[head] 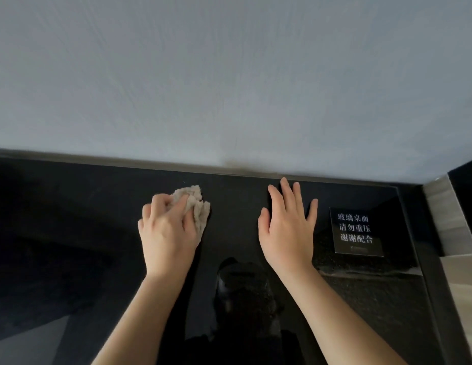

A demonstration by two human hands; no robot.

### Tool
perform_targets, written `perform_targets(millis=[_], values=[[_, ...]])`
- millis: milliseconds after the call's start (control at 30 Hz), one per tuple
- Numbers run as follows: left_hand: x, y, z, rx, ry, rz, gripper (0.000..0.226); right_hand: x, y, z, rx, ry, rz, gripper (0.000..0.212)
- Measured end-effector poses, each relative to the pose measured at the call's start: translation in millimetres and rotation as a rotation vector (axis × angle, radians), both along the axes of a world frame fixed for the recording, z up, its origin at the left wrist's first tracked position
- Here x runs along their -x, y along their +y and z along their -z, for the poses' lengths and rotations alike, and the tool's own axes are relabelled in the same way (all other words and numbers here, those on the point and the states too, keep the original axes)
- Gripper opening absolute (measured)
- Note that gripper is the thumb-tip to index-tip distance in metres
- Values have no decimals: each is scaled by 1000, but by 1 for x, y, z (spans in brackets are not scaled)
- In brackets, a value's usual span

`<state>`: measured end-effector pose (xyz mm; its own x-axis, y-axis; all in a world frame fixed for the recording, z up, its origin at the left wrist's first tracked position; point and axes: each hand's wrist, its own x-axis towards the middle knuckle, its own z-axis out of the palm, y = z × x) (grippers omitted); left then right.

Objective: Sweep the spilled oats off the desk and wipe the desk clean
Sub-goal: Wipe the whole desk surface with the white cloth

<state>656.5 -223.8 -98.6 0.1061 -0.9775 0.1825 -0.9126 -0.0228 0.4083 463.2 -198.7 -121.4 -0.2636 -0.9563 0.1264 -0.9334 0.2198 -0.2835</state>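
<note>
The desk [71, 206] has a glossy black glass top that runs up to a grey wall. My left hand [167, 230] grips a crumpled beige cloth [196, 204] and holds it against the glass, near the back edge. My right hand [287, 230] rests flat on the glass to the right of the cloth, fingers straight and spread, holding nothing. No oats show on the dark surface in this view.
A small black sign with white characters [356, 231] stands on the desk right of my right hand. A light wooden panel [451, 219] borders the desk at the far right. The grey wall [229, 75] rises directly behind the desk.
</note>
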Motion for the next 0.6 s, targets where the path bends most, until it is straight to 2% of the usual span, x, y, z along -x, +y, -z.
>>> perform_targets(millis=[200, 400, 533, 600], values=[[5, -41, -1, -11, 24, 0, 15, 0, -1, -1, -4, 11, 7, 46], [-30, -3, -2, 33, -102, 236, 19, 1, -1, -1, -2, -4, -3, 47], [-10, -48, -6, -28, -39, 40, 17, -1, -3, -2, -3, -1, 7, 47], [23, -38, -4, -25, -16, 103, 20, -1, -1, -2, -11, -1, 1, 47]])
